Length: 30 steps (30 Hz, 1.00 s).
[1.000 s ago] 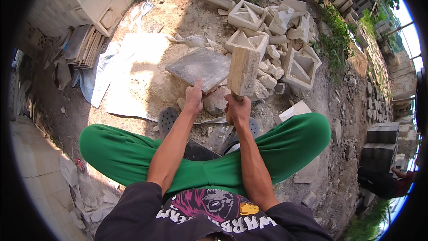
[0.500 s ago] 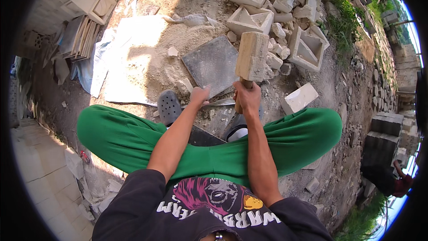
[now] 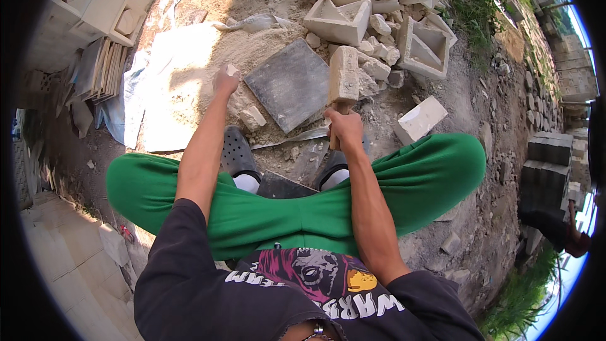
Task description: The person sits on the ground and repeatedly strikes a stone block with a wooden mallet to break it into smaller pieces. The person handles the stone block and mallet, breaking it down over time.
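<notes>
My right hand [image 3: 346, 129] is closed round the handle of a wooden mallet [image 3: 344, 76], its block head pointing away from me. My left hand [image 3: 224, 83] is out over the pale rubble, its fingers closed on a small whitish stone chunk [image 3: 231, 70]. Between the hands lies a dark, dusty square slab [image 3: 287, 86], flat on the ground with nothing on it. Another pale stone chunk [image 3: 252, 118] rests by the slab's near left edge.
Several broken cast blocks [image 3: 338, 17] and rubble are heaped beyond the mallet. A pale rectangular block [image 3: 421, 120] lies right. A white sheet [image 3: 167, 88] spreads left, near stacked boards [image 3: 107, 69]. My clogs [image 3: 238, 151] flank the near ground. Another person [image 3: 571, 240] is at far right.
My left hand has moved from the slab's near edge out to the left and closed on the whitish chunk. My right hand still holds the mallet, its head slightly lower in view.
</notes>
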### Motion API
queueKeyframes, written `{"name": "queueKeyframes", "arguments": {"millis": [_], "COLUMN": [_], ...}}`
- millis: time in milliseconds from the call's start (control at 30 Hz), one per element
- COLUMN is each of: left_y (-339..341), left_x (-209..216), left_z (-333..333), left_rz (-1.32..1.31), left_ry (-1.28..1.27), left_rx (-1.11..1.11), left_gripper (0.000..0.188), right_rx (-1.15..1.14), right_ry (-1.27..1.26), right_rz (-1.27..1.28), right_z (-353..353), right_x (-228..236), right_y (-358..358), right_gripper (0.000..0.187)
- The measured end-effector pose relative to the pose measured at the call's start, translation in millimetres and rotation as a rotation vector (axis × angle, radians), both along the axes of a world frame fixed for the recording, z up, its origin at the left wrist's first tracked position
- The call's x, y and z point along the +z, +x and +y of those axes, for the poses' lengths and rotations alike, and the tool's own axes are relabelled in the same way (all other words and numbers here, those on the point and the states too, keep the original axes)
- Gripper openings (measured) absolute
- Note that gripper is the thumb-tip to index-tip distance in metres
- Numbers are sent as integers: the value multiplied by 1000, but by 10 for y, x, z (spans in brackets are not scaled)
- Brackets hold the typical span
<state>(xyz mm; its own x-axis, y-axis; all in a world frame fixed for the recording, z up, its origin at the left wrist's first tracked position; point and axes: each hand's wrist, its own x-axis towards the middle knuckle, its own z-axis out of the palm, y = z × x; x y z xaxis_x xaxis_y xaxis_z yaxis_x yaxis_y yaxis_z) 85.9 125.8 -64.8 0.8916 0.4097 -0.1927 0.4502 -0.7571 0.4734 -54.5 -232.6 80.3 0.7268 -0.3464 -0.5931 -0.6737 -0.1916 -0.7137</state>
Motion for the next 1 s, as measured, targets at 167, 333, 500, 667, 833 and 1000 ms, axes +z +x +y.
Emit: {"name": "queueKeyframes", "arguments": {"millis": [167, 333, 500, 667, 833, 1000], "left_y": [-51, 18, 49, -112, -124, -22], "left_x": [-125, 13, -84, -93, 140, -109], "left_z": [-156, -343, -148, -256, -597, -442], "left_rz": [-24, 46, 118, -108, -213, -169], "left_ry": [-75, -74, -136, -205, -334, -403], "left_rx": [102, 229, 163, 277, 48, -198], "left_gripper": [65, 67, 72, 66, 59, 60], "right_rx": [31, -102, -127, -5, 65, 80], "right_ry": [-93, -108, -126, -85, -143, -282], "right_rz": [197, 136, 70, 109, 196, 148], "right_z": [-243, -381, -412, -381, -361, -377], "right_x": [-364, -316, -258, -222, -421, -812], "right_y": [-71, -47, 34, 236, 232, 233], "right_gripper": [39, 39, 38, 43, 41, 39]}}
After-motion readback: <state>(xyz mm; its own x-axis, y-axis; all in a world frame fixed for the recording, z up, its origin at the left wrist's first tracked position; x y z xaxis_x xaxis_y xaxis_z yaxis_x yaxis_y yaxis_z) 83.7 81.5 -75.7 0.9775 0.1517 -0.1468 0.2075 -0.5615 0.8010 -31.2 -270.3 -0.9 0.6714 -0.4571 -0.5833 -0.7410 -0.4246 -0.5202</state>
